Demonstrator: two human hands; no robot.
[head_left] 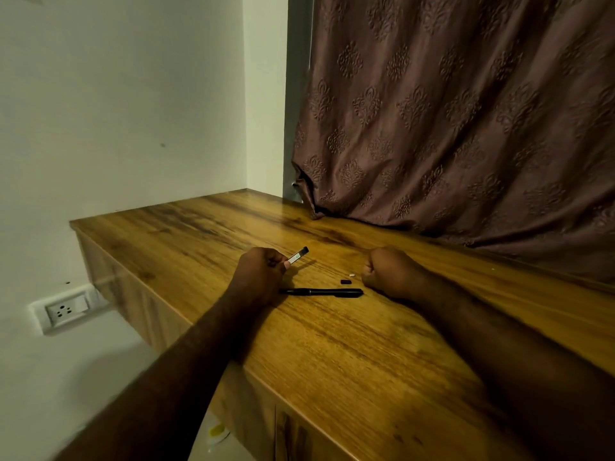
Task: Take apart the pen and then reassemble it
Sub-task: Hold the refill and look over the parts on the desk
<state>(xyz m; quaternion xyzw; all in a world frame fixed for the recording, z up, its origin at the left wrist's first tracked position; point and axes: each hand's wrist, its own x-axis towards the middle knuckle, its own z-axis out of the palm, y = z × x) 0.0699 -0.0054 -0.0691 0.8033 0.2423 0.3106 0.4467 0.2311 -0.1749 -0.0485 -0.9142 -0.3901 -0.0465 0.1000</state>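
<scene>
A black pen body (324, 292) lies flat on the wooden desk (349, 344), between my two hands. My left hand (258, 277) pinches a slim pen part (298, 255) with a white label and a dark tip, which points up and to the right. My right hand (387, 271) rests on the desk as a closed fist with nothing visible in it. Just left of that fist lie a small black piece (346, 281) and a tiny white piece (352, 276).
A brown patterned curtain (466, 128) hangs along the desk's far and right side. A white wall with a socket (66, 309) is to the left, beyond the desk's left edge. A pale object (216, 430) lies on the floor below.
</scene>
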